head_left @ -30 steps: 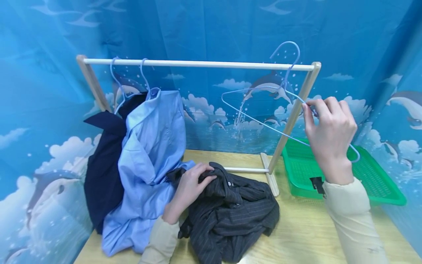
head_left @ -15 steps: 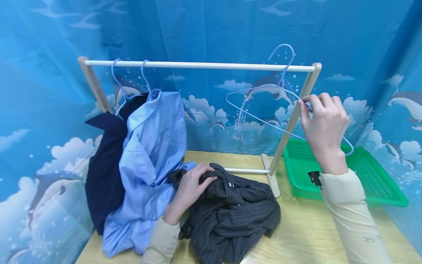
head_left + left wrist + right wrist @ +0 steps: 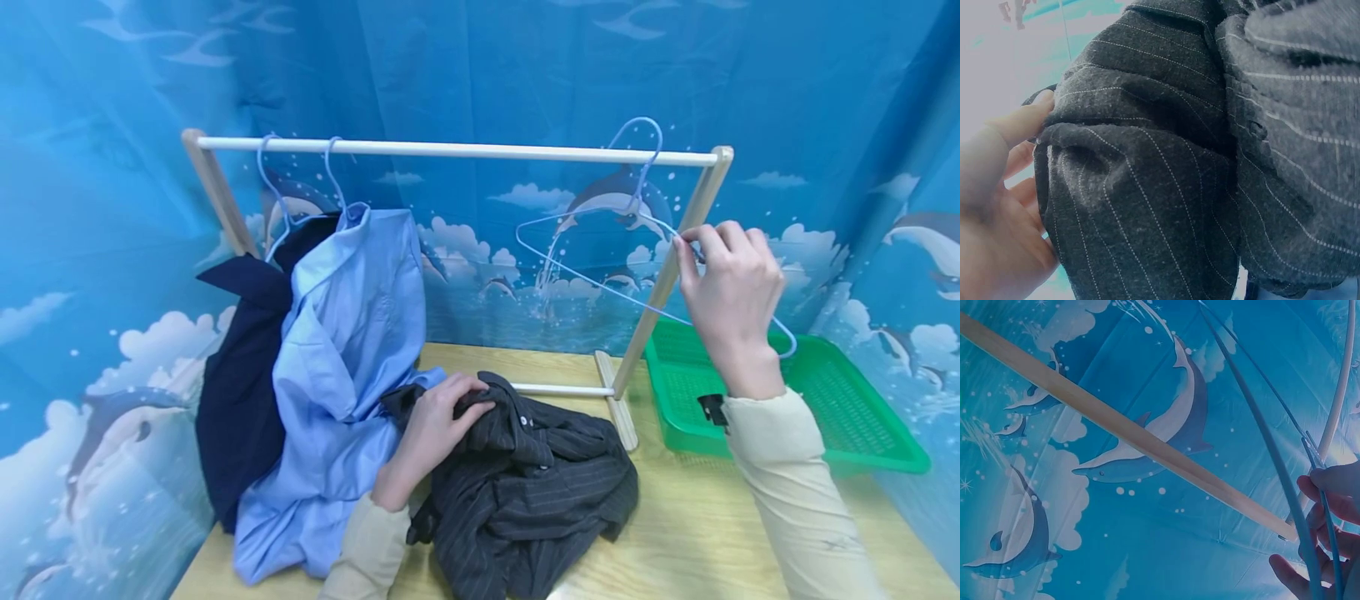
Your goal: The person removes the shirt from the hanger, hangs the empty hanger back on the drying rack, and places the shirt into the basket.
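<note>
a: lower now, that hanger (image 3: 633, 218) — its hook stood well above the rail (image 3: 450, 150) a second back and has come down until it loops just over it, near the right post.

b: is it resting on the rail yet?

a: hard to tell. the hook crosses the bar in the head view, but whether it bears on it is not clear. the right hand (image 3: 731, 292) pinches the hanger's shoulder wire, fingers curled round it; in the right wrist view the fingertips (image 3: 1329, 487) sit on the thin blue wire with the rack's slanted wooden post behind.

b: and the other hand?

a: the left hand (image 3: 435, 429) has not shifted. it grips a fold of the dark striped shirt (image 3: 525, 483), thumb and fingers closed on the cloth; the left wrist view shows the thumb (image 3: 1019, 122) pressed on the edge of the pinstripe fabric.

b: where does the shirt lie?

a: crumpled on the table (image 3: 697, 533), in front of the rack's base, touching the light blue shirt (image 3: 345, 333).

b: so how far along does it look?

a: two garments hang already at the left end, the light blue one and a navy one (image 3: 236, 392) behind it. the striped shirt is on no hanger yet, so by the look of it that one is left. a green tray (image 3: 855, 417) sits to the right.
</note>
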`<state>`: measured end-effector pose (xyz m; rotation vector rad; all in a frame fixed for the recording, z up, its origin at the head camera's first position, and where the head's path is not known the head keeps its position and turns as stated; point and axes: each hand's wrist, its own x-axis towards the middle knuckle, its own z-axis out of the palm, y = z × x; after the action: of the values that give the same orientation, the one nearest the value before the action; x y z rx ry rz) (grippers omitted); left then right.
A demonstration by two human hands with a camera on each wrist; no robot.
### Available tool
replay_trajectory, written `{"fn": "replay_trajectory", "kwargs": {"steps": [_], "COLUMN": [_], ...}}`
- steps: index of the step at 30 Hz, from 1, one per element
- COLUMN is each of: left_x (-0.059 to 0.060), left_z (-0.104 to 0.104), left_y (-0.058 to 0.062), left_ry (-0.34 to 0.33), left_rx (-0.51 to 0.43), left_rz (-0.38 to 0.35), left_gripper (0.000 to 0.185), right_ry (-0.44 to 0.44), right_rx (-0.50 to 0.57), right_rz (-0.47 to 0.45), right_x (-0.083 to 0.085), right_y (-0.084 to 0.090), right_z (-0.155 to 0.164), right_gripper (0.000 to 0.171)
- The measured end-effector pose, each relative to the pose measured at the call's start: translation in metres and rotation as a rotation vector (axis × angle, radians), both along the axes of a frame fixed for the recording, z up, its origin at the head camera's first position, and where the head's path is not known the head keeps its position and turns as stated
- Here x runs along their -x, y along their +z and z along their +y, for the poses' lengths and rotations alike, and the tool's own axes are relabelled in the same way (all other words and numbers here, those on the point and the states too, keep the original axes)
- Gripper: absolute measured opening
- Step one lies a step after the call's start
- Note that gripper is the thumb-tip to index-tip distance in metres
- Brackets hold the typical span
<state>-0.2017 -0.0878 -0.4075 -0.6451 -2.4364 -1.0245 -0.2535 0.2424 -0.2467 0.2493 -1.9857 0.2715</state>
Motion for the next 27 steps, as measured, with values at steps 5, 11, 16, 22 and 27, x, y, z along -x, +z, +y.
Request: {"fn": "replay_trajectory", "kwargs": {"steps": [5,11,16,22,27], "left_x": [0.000,0.000,0.000,0.000,0.000], "left_z": [0.000,-0.001,-0.001,-0.001,-0.001], "left_y": [0.000,0.000,0.000,0.000,0.000], "left_ry": [0.001,0.002,0.005,0.006,0.002], "left_rx": [0.004,0.004,0.003,0.008,0.009], "left_rz": [0.000,0.002,-0.002,0.002,0.005], "left_gripper": [0.016,0.016,0.017,0.016,0.016], "right_ry": [0.005,0.011,0.009,0.004,-0.008], "right_rx": [-0.003,0.000,-0.003,-0.021,-0.029], "right_rz": [-0.006,-0.014,-0.019,-0.028,-0.030], "right_x": [0.001,0.001,0.001,0.001,0.000], "right_y": [-0.004,-0.007,-0.011,-0.018,-0.021], "right_z": [-0.001,-0.003,-0.003,-0.004,-0.003], "right_gripper": [0.027,0.027,0.025,0.024,0.026]}}
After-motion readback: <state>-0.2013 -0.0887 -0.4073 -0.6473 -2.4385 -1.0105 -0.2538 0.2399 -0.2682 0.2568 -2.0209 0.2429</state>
